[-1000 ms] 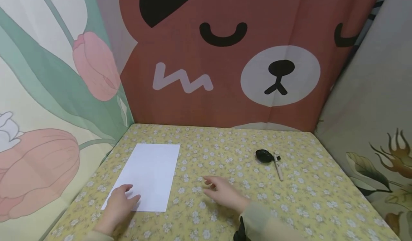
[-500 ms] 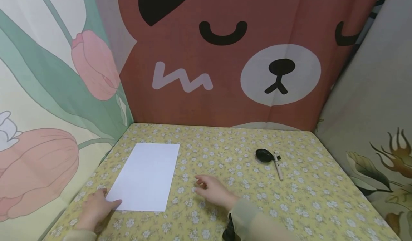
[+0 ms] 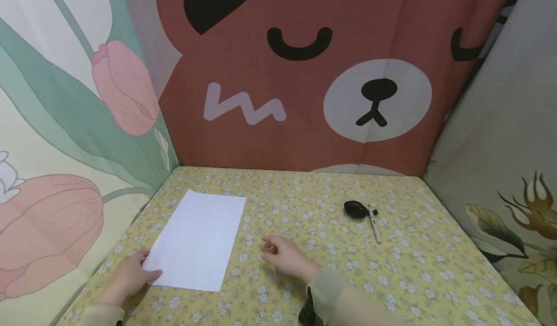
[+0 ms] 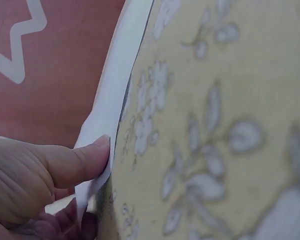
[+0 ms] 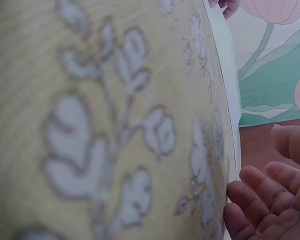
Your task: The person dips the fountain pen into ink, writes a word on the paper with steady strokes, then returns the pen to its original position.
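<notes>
A blank white sheet of paper [image 3: 197,241] lies on the left part of the table, slightly turned. My left hand [image 3: 129,275] pinches its near left corner, thumb on top and fingers beneath; in the left wrist view the paper [image 4: 112,95] bends a little between thumb and fingers of that hand [image 4: 45,175]. To the right of the sheet, apart from it, my right hand [image 3: 287,257] hovers low or rests at the table with loosely curved fingers and nothing held. The right wrist view shows this hand [image 5: 277,200] with its palm and fingers relaxed.
A flowered yellow cloth covers the table [image 3: 304,200]. Toward the back right lie a black rounded object [image 3: 355,209] and a pale pen [image 3: 374,225] touching or close beside it. Printed curtains [image 3: 261,147] stand along the back and both sides.
My left hand has moved left off the sheet's face to its near left corner and taken hold of it. The paper has turned slightly clockwise. My right hand shifted a little left.
</notes>
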`<action>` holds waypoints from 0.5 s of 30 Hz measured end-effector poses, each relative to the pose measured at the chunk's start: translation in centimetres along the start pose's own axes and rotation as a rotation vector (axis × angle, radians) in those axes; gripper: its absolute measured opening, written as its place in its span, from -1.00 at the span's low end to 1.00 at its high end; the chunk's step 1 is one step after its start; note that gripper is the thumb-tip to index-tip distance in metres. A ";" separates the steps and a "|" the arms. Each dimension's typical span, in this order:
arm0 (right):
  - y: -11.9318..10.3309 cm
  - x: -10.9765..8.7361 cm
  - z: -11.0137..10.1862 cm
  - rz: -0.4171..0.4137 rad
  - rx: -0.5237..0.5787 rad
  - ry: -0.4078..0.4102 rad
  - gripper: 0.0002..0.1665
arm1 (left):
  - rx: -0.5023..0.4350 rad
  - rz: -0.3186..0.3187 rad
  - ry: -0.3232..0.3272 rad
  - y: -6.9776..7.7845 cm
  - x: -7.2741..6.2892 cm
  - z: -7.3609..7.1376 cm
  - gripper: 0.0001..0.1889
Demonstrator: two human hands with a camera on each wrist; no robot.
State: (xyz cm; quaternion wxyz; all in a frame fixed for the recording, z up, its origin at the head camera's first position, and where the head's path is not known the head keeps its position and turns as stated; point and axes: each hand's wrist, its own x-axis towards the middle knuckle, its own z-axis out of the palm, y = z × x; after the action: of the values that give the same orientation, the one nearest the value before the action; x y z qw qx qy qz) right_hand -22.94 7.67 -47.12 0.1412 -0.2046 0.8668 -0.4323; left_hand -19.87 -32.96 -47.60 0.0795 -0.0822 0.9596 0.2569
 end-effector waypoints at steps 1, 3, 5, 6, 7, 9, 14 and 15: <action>0.1 0.1 0.0 -0.001 -0.002 0.002 -0.39 | 0.006 0.019 -0.003 0.0 0.1 0.0 -0.06; 0.2 0.2 0.0 -0.002 -0.003 0.006 -0.40 | 0.018 0.058 -0.010 0.3 0.2 0.1 -0.20; 0.4 0.3 0.0 -0.002 -0.004 0.010 -0.40 | 0.032 0.084 -0.023 0.7 0.3 0.1 -0.34; 0.5 0.4 0.0 0.000 -0.006 0.014 -0.40 | 0.041 0.095 -0.029 0.9 0.4 0.1 -0.39; 0.6 0.4 0.1 0.002 -0.009 0.018 -0.40 | 0.049 0.098 -0.034 1.2 0.5 0.2 -0.44; 0.7 0.4 0.0 0.011 -0.014 0.027 -0.41 | 0.063 0.098 -0.046 1.7 0.6 0.2 -0.50; 0.8 0.4 -0.2 0.031 -0.003 0.063 -0.43 | 0.042 0.079 -0.085 3.1 1.2 0.4 -0.53; 0.8 0.3 -0.3 0.036 0.002 0.070 -0.43 | 0.031 0.080 -0.091 3.3 1.3 0.5 -0.54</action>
State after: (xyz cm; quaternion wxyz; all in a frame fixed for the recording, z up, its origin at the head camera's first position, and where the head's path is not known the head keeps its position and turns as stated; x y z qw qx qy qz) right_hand -23.54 8.15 -47.67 0.1186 -0.1735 0.8743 -0.4375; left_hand -21.77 -30.01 -46.70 0.1141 -0.0305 0.9615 0.2483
